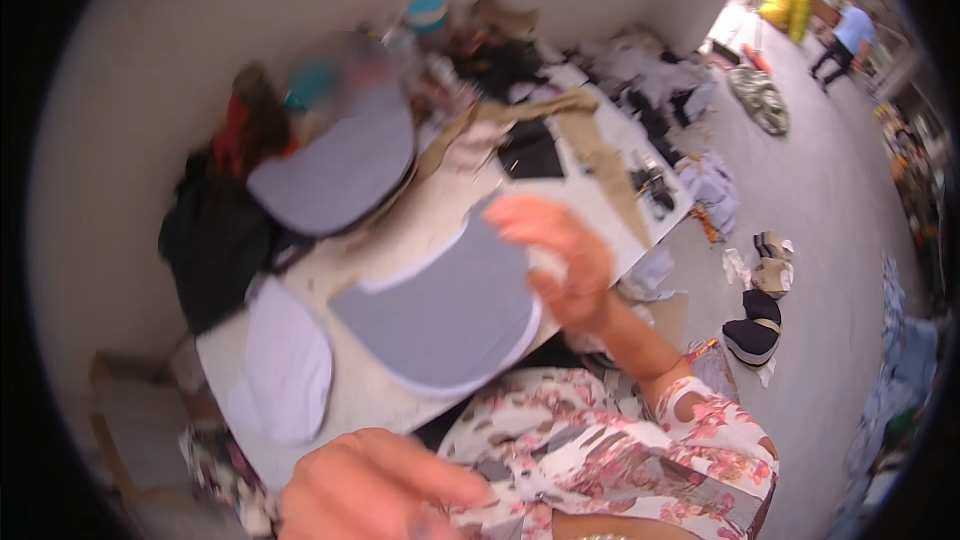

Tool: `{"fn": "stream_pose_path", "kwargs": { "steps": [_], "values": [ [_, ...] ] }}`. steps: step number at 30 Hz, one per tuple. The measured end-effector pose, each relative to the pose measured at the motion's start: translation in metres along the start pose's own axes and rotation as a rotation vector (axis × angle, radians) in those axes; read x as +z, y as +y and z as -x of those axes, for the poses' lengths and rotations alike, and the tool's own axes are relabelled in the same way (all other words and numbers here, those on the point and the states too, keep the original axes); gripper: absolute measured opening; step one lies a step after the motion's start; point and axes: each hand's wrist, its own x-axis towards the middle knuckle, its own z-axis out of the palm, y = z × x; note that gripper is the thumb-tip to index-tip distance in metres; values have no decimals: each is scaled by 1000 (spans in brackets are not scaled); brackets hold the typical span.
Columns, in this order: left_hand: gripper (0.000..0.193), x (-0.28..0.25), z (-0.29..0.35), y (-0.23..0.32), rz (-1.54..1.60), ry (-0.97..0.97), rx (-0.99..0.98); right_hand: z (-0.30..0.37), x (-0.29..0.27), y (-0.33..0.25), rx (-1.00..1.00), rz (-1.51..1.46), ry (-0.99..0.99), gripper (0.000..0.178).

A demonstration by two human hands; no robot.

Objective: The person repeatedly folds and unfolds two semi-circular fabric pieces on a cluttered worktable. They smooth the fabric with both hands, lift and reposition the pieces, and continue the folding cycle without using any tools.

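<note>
A grey curved fabric piece [440,305] with a white edge lies flat on the white table in front of me. My right hand [560,260] is raised at its right edge, fingers bent and spread from the thumb, with nothing seen between them. Low in the view, nearer to me than the table, my left hand [370,485] is smeared by motion. Its fingers point right, and whether they hold anything cannot be made out. A white rounded fabric piece [285,365] rests on the table left of the grey one.
Behind lies a stack of grey curved pieces [345,165] by dark cloth [215,240]. Tan strips [605,165] and a black piece [532,150] lie on the white table [370,395]. Scraps [650,75] are heaped at the back; dark padded items [753,330] lie on the floor. A person [850,35] stands far right.
</note>
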Motion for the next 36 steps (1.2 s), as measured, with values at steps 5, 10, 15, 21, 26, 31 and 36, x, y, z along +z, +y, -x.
{"fn": "stream_pose_path", "kwargs": {
  "steps": [5, 10, 15, 21, 26, 31, 36],
  "values": [
    [19, 26, 11, 39, -98, 40, 243, -18, 9, -27, -131, -175, 43, 27],
    [19, 27, 17, 32, -93, 44, 304, -7, 12, -20, 11, -260, -25, 28],
    [19, 26, 26, 31, -114, 44, 335, -27, 7, -43, -51, -352, 39, 33],
    [18, 18, 28, 35, -131, 27, 371, -61, -17, -64, -266, -427, -17, 41],
    [19, 19, 35, 38, -172, 3, 379, -60, -3, -67, -199, -507, 52, 36],
    [19, 15, 37, 42, -230, 30, 368, -54, -15, -61, -141, -485, -30, 38],
    [19, 23, 30, 36, -218, -3, 345, -45, -16, -60, -103, -501, 124, 39]
  ]
}}
